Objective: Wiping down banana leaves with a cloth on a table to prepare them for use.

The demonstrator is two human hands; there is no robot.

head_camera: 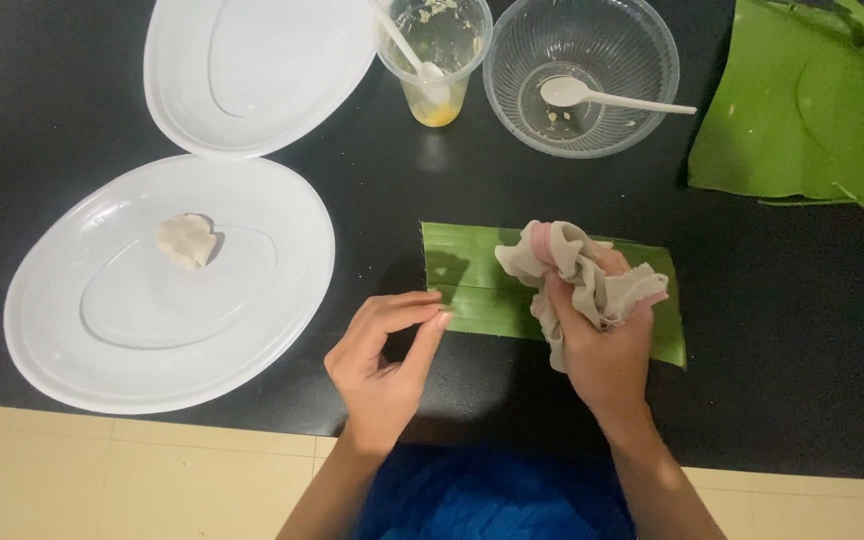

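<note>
On the black worktop (pixel 72 90) lies a rectangular green leaf strip (pixel 472 290). The right hand (pixel 607 350) has its grip closed around a crumpled beige cloth (pixel 577 275) and presses it on the strip. The left hand (pixel 387 355) touches the strip's left edge with its fingertips; its grip is loose and holds nothing. On a white oval plate (pixel 252 340) at the left sits a small dough piece (pixel 187 240).
</note>
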